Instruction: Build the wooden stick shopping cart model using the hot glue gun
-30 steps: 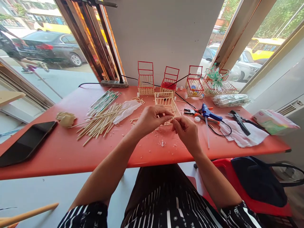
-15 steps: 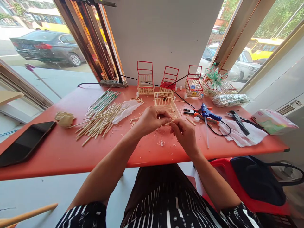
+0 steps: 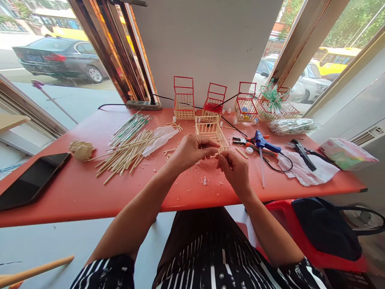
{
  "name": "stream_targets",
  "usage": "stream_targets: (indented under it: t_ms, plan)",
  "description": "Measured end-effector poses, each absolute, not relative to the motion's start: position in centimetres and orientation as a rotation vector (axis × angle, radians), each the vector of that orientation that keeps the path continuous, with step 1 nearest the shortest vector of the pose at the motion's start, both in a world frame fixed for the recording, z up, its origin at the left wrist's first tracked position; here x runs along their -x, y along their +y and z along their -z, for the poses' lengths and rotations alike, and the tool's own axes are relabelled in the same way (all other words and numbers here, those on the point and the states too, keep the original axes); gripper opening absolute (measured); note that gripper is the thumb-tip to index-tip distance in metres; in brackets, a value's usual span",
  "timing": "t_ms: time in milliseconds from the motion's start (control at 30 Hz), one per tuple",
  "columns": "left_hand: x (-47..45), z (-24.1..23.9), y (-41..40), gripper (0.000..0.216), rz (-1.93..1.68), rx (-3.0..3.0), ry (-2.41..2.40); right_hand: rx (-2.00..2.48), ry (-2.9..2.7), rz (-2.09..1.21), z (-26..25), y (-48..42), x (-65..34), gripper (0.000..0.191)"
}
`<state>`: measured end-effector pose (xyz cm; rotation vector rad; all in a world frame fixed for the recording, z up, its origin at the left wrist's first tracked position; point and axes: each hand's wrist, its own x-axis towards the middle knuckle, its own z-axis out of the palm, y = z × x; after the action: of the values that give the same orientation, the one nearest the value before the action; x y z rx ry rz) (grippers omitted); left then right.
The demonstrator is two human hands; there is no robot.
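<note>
Both hands meet over the middle of the table, just in front of a small cart-shaped frame of pale wooden sticks (image 3: pixel 209 127). My left hand (image 3: pixel 192 152) is closed in a pinch at the near end of the frame and partly covers it. Close beside it, my right hand (image 3: pixel 234 168) pinches too, thumb against fingertips. Whatever lies between the fingers is too small and too hidden to name. I cannot tell whether the fingertips touch the frame.
Loose sticks (image 3: pixel 129 154) lie left on the red table (image 3: pixel 144 196). Finished carts with red handles (image 3: pixel 184 100) stand behind. A blue glue gun (image 3: pixel 261 140), pliers (image 3: pixel 240 141) and a cloth (image 3: pixel 319 172) lie right. A phone (image 3: pixel 33 180) rests at far left. Wood scraps surround the hands.
Both hands have shifted very slightly to the right, still pinched close together. The frame and the tools stay where they were.
</note>
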<state>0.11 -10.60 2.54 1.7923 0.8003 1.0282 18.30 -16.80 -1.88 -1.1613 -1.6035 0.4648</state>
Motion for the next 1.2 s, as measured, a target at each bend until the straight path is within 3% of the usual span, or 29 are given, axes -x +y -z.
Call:
stream_targets:
  t_ms: [400, 1200]
  plan:
    - [-0.13, -2.34, -10.6, 0.013, -1.075, -1.913, 0.819, 1.168, -1.603, -0.478, 2.22, -16.66, -18.41, 0.023]
    - [-0.01, -2.87, -10.78, 0.012, -1.013, -1.963, 0.863, 1.187, -1.619, -0.415, 2.13, -16.66, -18.68, 0.025]
